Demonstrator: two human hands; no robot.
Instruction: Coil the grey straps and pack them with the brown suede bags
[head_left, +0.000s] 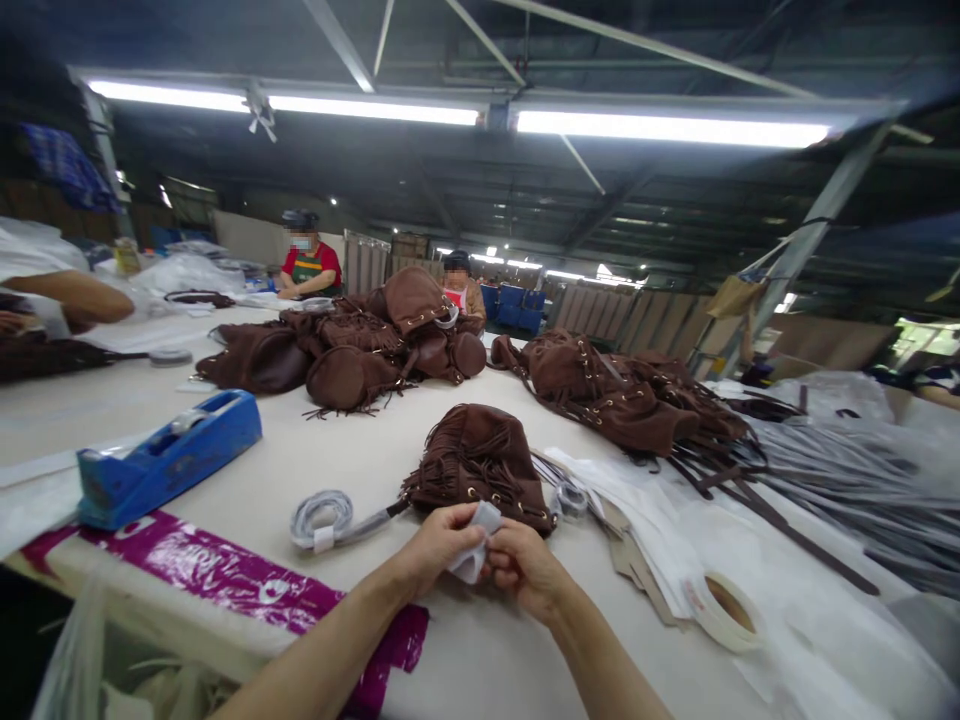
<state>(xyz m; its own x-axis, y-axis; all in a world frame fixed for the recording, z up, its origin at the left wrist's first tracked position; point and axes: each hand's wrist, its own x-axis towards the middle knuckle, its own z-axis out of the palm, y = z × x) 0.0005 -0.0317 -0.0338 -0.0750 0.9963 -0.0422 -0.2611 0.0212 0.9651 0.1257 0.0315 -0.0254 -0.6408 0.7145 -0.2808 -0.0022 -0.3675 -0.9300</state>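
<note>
Between my two hands is a small piece of thin whitish wrapping (472, 562), crumpled and partly hidden by the fingers. My left hand (437, 545) pinches it from one side, and my right hand (521, 565) has its fingers closed on the other edge. Just beyond lies a dark brown fringed bag (480, 455) with metal eyelets along its near edge. A strap wrapped in grey film is coiled (322, 518) to the left of the bag. Another small grey coil (570, 500) sits at its right side.
A blue tape dispenser (172, 450) stands at left, near a purple plastic strip (247, 575). Brown bags are heaped behind (360, 340) and at right (607, 385). White sheets (637, 520), a tape roll (724, 610) and grey wrapped straps (832, 490) lie right. Co-workers (309, 262) sit beyond.
</note>
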